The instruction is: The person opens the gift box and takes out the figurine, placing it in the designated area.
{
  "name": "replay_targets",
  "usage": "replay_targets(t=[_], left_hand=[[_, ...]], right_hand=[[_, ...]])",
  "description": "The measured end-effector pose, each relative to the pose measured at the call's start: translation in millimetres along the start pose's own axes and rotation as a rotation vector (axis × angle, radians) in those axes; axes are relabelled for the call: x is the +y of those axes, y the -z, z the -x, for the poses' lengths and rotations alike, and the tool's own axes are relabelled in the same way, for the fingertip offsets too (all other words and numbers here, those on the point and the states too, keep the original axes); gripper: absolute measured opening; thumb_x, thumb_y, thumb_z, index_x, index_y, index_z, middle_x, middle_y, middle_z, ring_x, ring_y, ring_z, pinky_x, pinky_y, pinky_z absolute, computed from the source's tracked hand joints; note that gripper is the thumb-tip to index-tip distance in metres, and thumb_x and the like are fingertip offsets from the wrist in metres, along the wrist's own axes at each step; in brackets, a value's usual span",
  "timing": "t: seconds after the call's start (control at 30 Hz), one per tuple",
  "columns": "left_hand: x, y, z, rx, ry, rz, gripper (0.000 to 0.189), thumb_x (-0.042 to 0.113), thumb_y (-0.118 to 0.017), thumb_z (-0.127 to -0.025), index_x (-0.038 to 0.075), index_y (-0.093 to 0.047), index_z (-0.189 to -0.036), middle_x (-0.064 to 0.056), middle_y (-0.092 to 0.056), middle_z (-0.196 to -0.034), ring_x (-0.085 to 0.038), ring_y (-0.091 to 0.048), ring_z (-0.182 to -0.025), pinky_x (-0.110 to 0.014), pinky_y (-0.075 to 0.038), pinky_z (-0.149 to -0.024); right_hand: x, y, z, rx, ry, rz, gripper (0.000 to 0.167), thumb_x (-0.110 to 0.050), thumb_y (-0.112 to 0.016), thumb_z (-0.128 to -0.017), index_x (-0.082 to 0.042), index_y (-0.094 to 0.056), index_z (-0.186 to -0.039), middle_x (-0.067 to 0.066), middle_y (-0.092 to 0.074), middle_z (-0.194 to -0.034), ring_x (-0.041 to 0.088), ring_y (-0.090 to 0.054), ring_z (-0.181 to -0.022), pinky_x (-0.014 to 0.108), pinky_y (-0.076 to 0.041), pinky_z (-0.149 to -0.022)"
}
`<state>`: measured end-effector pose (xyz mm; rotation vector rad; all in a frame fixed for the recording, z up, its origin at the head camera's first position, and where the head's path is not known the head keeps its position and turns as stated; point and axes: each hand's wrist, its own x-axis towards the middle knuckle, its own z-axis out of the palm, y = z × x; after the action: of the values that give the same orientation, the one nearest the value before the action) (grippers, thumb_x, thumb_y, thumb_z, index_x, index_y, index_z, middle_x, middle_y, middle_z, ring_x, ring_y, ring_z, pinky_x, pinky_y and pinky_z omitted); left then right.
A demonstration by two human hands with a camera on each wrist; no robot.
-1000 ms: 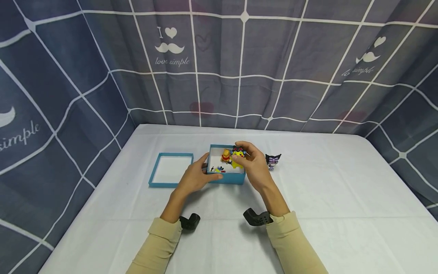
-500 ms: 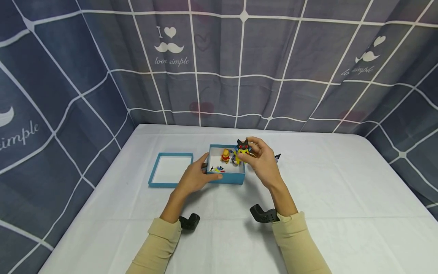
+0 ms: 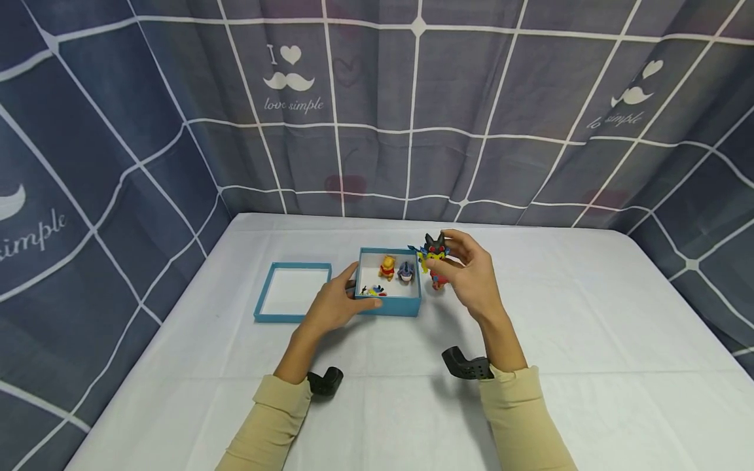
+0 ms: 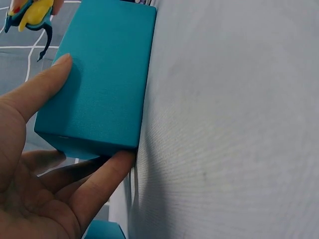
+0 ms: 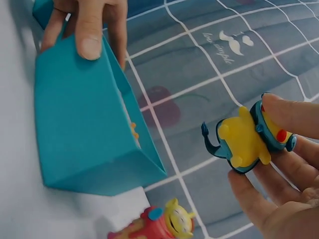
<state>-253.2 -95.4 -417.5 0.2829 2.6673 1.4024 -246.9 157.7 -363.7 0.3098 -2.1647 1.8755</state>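
Note:
A teal box (image 3: 391,306) with a white inside stands on the white table. My left hand (image 3: 334,302) grips its left end, thumb on the front wall (image 4: 99,74) and fingers at the end wall. Inside lie a Winnie the Pooh figurine (image 3: 387,268), a grey-blue donkey figurine (image 3: 406,271) and a small multicoloured piece (image 3: 374,291). Right of the box, my right hand (image 3: 472,271) pinches a yellow figurine (image 5: 244,139) in a dark hooded costume with a tail, held in the air. Below it, a red-suited figurine (image 5: 167,221) with a yellow-green head is on the table, partly hidden.
The teal-rimmed lid (image 3: 293,319) lies left of the box, white inside up. A grey checked curtain (image 3: 377,131) hangs behind and beside the table (image 3: 589,327). Each wrist wears a black camera mount.
My right hand has lifted the yellow figurine out of the box and moved right with it, uncovering the donkey figurine. The black-and-purple figurine is now hidden behind that hand. My left hand stays put.

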Motion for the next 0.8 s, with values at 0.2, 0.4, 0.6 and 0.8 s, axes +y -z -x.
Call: replay_targets(t=[0.2,0.4,0.6,0.8], left_hand=[[2.0,1.0,1.0,-0.005,-0.011,0.003,0.101,0.041,-0.082,-0.081,0.005,-0.025,-0.156,-0.026,-0.052,-0.139,-0.035,-0.051,-0.129,-0.05,-0.045,-0.099],[1.5,1.9,0.6,0.0,-0.016,-0.008,0.1,0.041,-0.081,-0.082,0.005,-0.025,-0.156,-0.027,-0.052,-0.139,-0.036,-0.051,-0.129,-0.051,-0.044,-0.099],[2.9,1.8,1.6,-0.007,-0.008,-0.005,0.1,0.041,-0.081,-0.082,0.006,-0.026,-0.156,-0.026,-0.051,-0.14,-0.036,-0.05,-0.13,-0.051,-0.044,-0.1],[3.3,1.5,0.9,-0.01,-0.008,0.002,0.099,0.041,-0.08,-0.083,0.005,-0.024,-0.157,-0.027,-0.051,-0.139,-0.036,-0.05,-0.13,-0.051,-0.044,-0.1]], right_hand=[[0.0,12.7,-0.4,0.03,0.007,0.054,0.056,0.004,-0.076,-0.084,0.003,-0.055,-0.135,0.021,-0.065,-0.116,0.018,-0.061,-0.104,0.027,-0.05,-0.091],[1.8,24.4,-3.2,0.081,0.022,0.117,0.053,0.002,-0.076,-0.085,0.004,-0.055,-0.134,0.02,-0.066,-0.115,0.014,-0.061,-0.101,0.026,-0.05,-0.091],[4.6,42.8,-4.1,0.145,0.011,0.157,0.052,0.001,-0.075,-0.086,0.005,-0.055,-0.134,0.02,-0.066,-0.114,0.012,-0.061,-0.099,0.024,-0.05,-0.089],[14.6,67.0,-1.9,0.229,-0.083,0.176,0.057,-0.005,-0.075,-0.088,-0.001,-0.053,-0.14,0.005,-0.066,-0.108,0.009,-0.06,-0.098,0.019,-0.048,-0.081]])
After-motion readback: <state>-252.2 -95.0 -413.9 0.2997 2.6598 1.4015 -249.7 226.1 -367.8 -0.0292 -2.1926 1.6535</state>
